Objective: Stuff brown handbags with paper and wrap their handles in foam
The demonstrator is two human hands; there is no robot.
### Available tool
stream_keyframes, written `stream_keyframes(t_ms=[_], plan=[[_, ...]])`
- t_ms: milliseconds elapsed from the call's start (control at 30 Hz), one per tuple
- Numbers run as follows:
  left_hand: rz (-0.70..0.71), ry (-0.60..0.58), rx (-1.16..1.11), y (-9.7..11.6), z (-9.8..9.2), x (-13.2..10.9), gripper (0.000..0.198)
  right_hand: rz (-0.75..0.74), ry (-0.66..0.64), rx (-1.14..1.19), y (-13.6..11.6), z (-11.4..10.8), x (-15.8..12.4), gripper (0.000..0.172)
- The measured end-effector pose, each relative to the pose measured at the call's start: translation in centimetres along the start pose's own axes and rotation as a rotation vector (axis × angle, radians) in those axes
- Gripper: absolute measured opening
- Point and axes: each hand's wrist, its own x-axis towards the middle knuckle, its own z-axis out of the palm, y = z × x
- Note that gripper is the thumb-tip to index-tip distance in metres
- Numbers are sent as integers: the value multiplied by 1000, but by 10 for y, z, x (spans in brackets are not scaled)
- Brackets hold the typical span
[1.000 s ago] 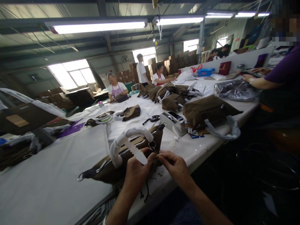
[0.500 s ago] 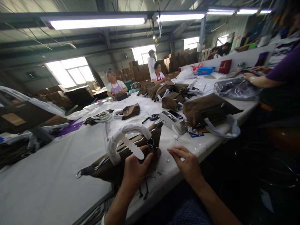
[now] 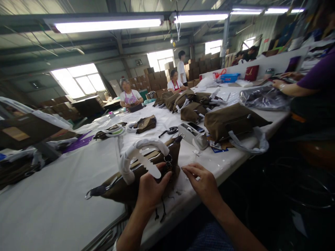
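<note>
Head view: an olive-brown bag (image 3: pixel 125 191) is sitting tilted on the white-covered desk (image 3: pixel 65 184), just in front of the wearer, its metal zip running along the top. Its arched handle (image 3: pixel 148 143) is wearing white wrapping, and a white strip (image 3: pixel 151 166) with a notched edge is slanting down from it toward the left hand (image 3: pixel 151 190). That hand is gripping a small dark piece (image 3: pixel 168 168) at the bag's near right end, just below a metal ring (image 3: pixel 168 158); the piece is too dark to make out fully. The right hand (image 3: pixel 202 179) is hovering just beside that end, apart from the bag, with thumb and fingertips held narrowly together; whether something thin is resting between them, I cannot tell. Black cords (image 3: pixel 163 211) are dangling below the left hand. Beyond the bag, a tape dispenser (image 3: pixel 195 136) is standing near a coiled black strap (image 3: pixel 171 131) and a phone (image 3: pixel 195 127). To the right, a larger brown bag (image 3: pixel 232 120) is lying near a heap of similar bags (image 3: pixel 192 106). A person in a purple sleeve (image 3: pixel 318 71) is working at the far right, while a person in a lilac apron (image 3: pixel 130 98) is sitting across the desk.
</note>
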Motion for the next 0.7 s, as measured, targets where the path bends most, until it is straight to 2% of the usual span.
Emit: stream_keyframes(t_ms=[200, 367, 567, 700], plan=[[-19, 2, -50, 3, -2, -2, 39, -26, 10, -56, -4, 3, 2, 18], [-116, 14, -182, 11, -2, -2, 41, -82, -7, -83, -5, 5, 3, 19], [30, 87, 38, 21, -3, 10, 19, -157, -26, -98, -5, 9, 12, 20], [3, 118, 52, 25, -2, 12, 21, -209, -20, -72, -3, 11, 16, 20]])
